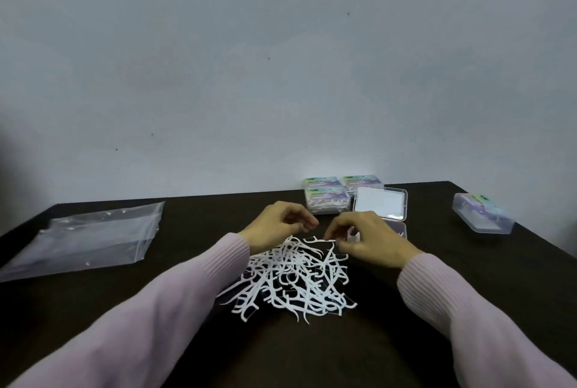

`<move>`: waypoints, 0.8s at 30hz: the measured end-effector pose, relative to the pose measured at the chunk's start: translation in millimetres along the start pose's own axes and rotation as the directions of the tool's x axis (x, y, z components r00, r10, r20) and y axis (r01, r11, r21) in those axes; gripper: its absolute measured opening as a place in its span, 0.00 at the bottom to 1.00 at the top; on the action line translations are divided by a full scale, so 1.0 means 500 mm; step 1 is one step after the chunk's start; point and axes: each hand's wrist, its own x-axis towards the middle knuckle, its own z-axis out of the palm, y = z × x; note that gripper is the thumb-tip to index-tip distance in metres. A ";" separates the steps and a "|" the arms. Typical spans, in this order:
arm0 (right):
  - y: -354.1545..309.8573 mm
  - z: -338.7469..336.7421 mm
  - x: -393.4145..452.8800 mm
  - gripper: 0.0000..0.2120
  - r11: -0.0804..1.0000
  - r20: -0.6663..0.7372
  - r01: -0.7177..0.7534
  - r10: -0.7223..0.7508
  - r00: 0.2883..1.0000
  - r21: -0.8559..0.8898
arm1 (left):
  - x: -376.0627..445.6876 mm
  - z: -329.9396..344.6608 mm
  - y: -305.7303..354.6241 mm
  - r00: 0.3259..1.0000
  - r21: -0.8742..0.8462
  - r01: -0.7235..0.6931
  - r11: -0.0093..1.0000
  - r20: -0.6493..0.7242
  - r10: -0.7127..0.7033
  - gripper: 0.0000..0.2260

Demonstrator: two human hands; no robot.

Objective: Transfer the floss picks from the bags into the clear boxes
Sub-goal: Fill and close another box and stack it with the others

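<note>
On the dark table, at your centre: pile of floss picks point(292, 275), white, tangled, lying loose between your forearms and just short of your hands.
Left hand point(278, 225): fingers curled inward above the far edge of the pile; whether they hold a pick cannot be told.
Right hand point(368, 239): thumb and fingertips drawn together, pinching one white floss pick point(318, 241) that lies level at the top of the pile.
Open clear box point(381, 207): just beyond your right hand, lid up, its inside showing white; the lower half is mostly hidden behind the hand.
Closed boxes point(327, 199): three of them grouped at the far edge of the table, touching one another, just left of the open box; the nearest shows white picks through its wall.
Labels on those boxes: green and purple printing on the lids, too blurred to read any brand or words.
Lone clear box point(482, 213): well apart at the far right, closed, with the same kind of coloured label, also unreadable.
Plastic bag point(81, 241): clear, lying flat at the far left of the table, well apart from the pile; no writing visible on it.
Sleeves point(156, 309): pale pink ribbed knit, covering both your arms to the wrists.
Wall point(281, 60): plain pale grey behind the table.
</note>
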 end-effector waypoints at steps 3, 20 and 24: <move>-0.026 0.020 0.014 0.11 0.998 0.087 -0.014 0.019 0.996 -0.065 | -0.039 -0.038 -0.015 0.999 0.145 0.017 0.989 0.041 -0.023 0.10; -0.115 0.090 0.073 0.18 0.964 0.197 -0.064 0.117 0.973 -0.259 | -0.144 -0.104 -0.090 0.980 0.377 0.185 0.907 0.003 -0.201 0.23; -0.117 0.088 0.068 0.15 0.968 0.162 -0.059 0.100 0.982 -0.243 | -0.140 -0.098 -0.087 0.989 0.335 0.145 0.931 -0.043 -0.138 0.19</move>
